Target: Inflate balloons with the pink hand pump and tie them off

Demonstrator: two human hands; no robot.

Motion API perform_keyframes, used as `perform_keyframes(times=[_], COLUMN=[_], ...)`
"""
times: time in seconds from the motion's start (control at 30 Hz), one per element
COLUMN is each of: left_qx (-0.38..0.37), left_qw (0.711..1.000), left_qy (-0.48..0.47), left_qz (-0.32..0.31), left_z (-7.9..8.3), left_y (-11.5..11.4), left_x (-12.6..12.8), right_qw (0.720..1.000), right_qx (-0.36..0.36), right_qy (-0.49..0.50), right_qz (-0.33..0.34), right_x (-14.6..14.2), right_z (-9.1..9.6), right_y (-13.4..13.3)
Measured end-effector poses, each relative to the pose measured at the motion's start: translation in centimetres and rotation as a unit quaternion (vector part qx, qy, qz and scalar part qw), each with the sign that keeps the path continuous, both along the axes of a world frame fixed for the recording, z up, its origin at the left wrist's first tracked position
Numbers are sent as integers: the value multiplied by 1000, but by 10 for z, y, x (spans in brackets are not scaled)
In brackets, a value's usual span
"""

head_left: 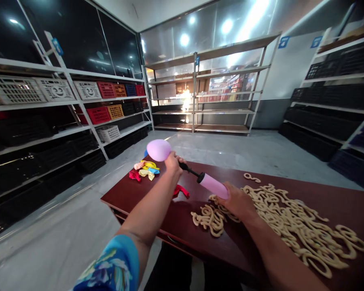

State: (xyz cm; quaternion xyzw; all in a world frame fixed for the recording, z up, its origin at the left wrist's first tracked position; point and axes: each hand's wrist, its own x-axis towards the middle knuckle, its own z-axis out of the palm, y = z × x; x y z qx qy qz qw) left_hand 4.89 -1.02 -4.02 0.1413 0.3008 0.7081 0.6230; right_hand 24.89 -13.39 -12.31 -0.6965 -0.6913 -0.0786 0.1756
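Note:
A partly inflated pink-purple balloon (158,150) bulges out beyond my left hand (174,163), whose closed fingers pinch its neck around the tip of a balloon pump (212,186). The pump has a pink barrel and a black nozzle end and rod. My right hand (237,201) is wrapped round the barrel's near end, over the table. Beneath my left forearm lies a red deflated balloon (182,191), partly covered. Several flat balloons (148,169) in yellow, blue, cream and red lie in a pile to the left.
Pale tan twisted strands (288,214) spread over the right side of the dark red-brown table (133,194), with a smaller heap (209,220) near my right wrist. Shelves with plastic crates (100,115) line the left. A metal rack (197,93) stands behind; dark crates (327,101) fill shelves at right.

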Motion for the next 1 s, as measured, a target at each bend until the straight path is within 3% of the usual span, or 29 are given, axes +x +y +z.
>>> perform_keyframes(times=[0.1, 0.2, 0.27, 0.4, 0.47, 0.57, 0.7, 0.8, 0.87, 1.0], left_qx=[28, 27, 21, 13, 11, 11, 36, 44, 41, 36], left_qw=[998, 997, 998, 1000, 1000, 1000, 999, 997, 998, 999], left_qy=[15, 22, 18, 0, -3, 12, 36, 37, 29, 7], left_qz=[51, 76, 64, -1, -22, -25, 19, 50, 42, -24], left_z=[20, 21, 9, -23, -29, -17, 18, 28, 19, -17], left_y=[22, 28, 20, -7, -15, -9, 19, 27, 21, -6], left_x=[-36, -46, -34, 15, 32, 31, -9, -27, -20, 21], right_qw=[1000, 1000, 1000, 1000, 1000, 1000, 999, 999, 1000, 1000], right_qx=[-4, -11, -10, -2, 1, 4, 30, 24, 4, -17], right_qy=[1, -9, -16, -4, 2, 4, -2, -8, -3, 23], right_qz=[-9, -17, -11, 10, 11, 0, -24, -26, -20, 7], right_x=[5, 5, 2, -6, -5, 1, 9, 7, 3, -5], right_z=[3, 3, 1, -2, -2, -1, 1, 0, -1, -4], right_y=[5, 8, 7, 3, 1, 1, 5, 7, 7, 3])
